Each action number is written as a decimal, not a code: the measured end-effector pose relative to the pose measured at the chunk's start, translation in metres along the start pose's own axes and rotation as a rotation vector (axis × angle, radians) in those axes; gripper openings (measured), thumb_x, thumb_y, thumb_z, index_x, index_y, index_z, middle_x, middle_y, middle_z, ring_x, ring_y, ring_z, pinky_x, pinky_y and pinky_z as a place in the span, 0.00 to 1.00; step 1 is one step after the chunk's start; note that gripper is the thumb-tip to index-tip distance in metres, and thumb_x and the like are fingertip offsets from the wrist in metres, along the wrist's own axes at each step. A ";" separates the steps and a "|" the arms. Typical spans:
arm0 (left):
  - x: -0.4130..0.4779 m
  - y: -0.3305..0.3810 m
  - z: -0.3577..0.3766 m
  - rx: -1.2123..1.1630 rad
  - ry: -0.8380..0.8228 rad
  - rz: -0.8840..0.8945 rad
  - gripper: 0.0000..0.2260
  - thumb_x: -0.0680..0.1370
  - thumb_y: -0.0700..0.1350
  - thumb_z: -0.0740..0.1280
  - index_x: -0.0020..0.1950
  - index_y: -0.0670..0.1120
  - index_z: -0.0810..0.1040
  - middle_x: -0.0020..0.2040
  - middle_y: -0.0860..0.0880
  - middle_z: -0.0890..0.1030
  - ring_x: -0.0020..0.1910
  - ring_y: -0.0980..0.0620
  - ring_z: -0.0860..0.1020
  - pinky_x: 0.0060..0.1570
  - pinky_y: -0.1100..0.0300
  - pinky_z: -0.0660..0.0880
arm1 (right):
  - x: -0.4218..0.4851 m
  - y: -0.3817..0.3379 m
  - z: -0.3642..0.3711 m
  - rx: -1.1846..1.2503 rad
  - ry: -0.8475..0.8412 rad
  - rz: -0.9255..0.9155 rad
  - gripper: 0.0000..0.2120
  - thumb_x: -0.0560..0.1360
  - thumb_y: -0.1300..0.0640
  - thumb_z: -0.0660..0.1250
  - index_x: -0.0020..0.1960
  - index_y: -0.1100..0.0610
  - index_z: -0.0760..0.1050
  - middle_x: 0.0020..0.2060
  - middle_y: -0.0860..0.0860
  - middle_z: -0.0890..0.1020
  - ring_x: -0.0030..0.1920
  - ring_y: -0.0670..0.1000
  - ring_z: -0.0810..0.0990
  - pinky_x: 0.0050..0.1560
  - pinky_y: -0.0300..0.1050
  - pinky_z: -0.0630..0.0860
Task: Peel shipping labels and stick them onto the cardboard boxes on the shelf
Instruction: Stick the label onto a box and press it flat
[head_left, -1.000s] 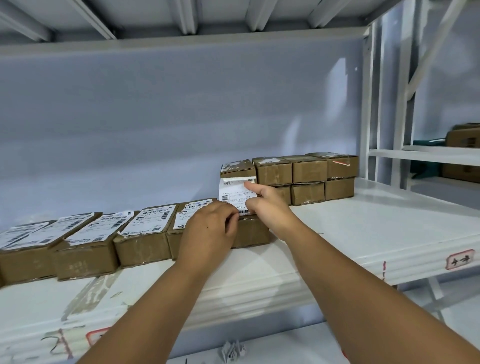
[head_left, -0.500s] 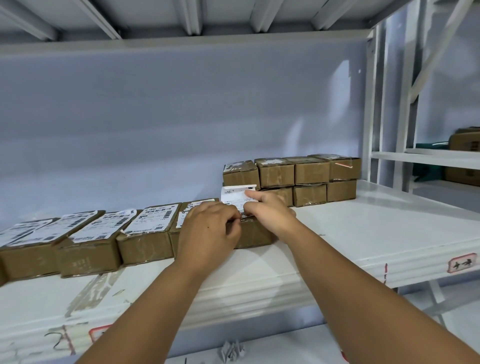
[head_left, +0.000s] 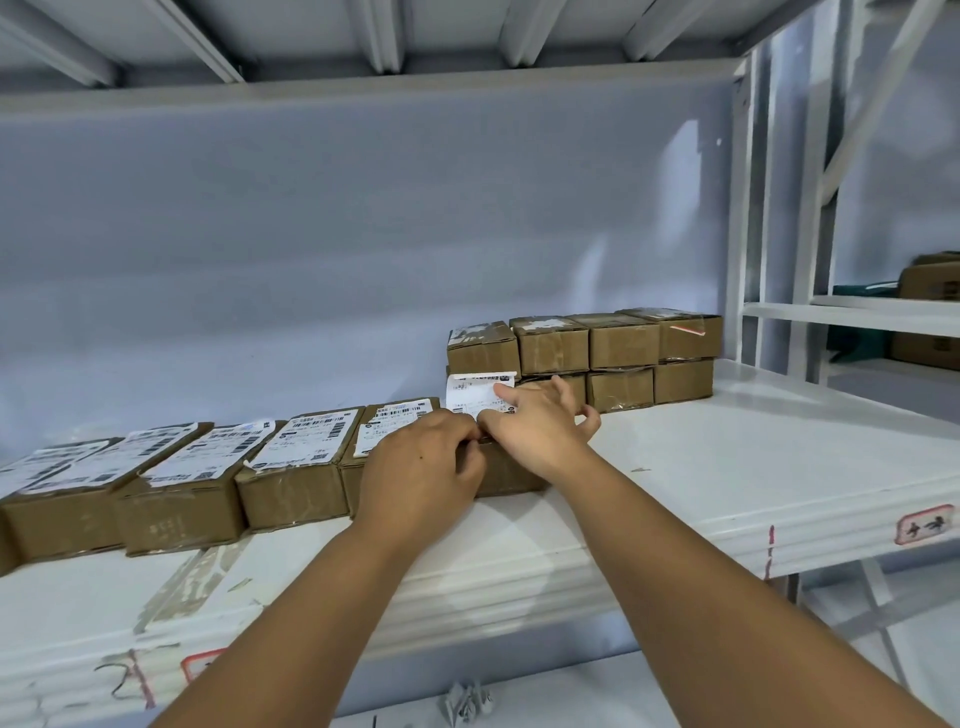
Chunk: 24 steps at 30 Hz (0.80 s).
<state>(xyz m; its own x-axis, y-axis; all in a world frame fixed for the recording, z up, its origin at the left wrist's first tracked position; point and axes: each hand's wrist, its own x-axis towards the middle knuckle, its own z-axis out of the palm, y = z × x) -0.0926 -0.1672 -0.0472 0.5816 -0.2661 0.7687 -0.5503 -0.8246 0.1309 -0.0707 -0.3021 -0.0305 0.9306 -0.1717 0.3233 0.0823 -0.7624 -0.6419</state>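
Lowered since a second ago, the label (head_left: 475, 396) leaned over the front box (head_left: 514, 470) on the shelf (head_left: 727, 467). I saw the left hand (head_left: 421, 462) pinch its near edge while the right hand (head_left: 540, 423) pressed it with spread fingers (head_left: 506, 393).

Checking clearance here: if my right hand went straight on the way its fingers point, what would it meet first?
Likely the stacked boxes just behind the label your right hand touches; how far back is unclear.
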 end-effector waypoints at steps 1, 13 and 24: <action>0.000 0.000 0.000 0.004 0.005 0.004 0.10 0.69 0.47 0.60 0.43 0.49 0.81 0.42 0.52 0.82 0.39 0.47 0.80 0.37 0.58 0.72 | -0.001 0.000 0.000 -0.012 -0.005 0.000 0.24 0.75 0.45 0.58 0.71 0.42 0.66 0.72 0.42 0.63 0.76 0.48 0.42 0.71 0.57 0.40; -0.001 0.003 -0.002 -0.028 -0.025 -0.002 0.13 0.69 0.49 0.60 0.46 0.50 0.82 0.45 0.54 0.83 0.43 0.50 0.80 0.42 0.59 0.73 | 0.003 0.006 -0.004 0.228 -0.107 0.113 0.24 0.69 0.44 0.65 0.65 0.38 0.72 0.76 0.46 0.55 0.77 0.51 0.44 0.73 0.59 0.45; -0.001 0.003 -0.007 -0.117 -0.043 0.046 0.17 0.71 0.57 0.55 0.42 0.53 0.82 0.45 0.59 0.82 0.44 0.57 0.79 0.42 0.63 0.72 | 0.014 0.014 -0.014 0.831 -0.136 0.273 0.12 0.74 0.64 0.63 0.54 0.57 0.80 0.42 0.54 0.82 0.40 0.53 0.79 0.41 0.42 0.74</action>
<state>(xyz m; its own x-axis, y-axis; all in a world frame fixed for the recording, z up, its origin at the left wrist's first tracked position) -0.0989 -0.1658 -0.0428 0.5775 -0.3256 0.7486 -0.6416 -0.7480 0.1697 -0.0613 -0.3243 -0.0252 0.9857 -0.1654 0.0329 0.0339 0.0035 -0.9994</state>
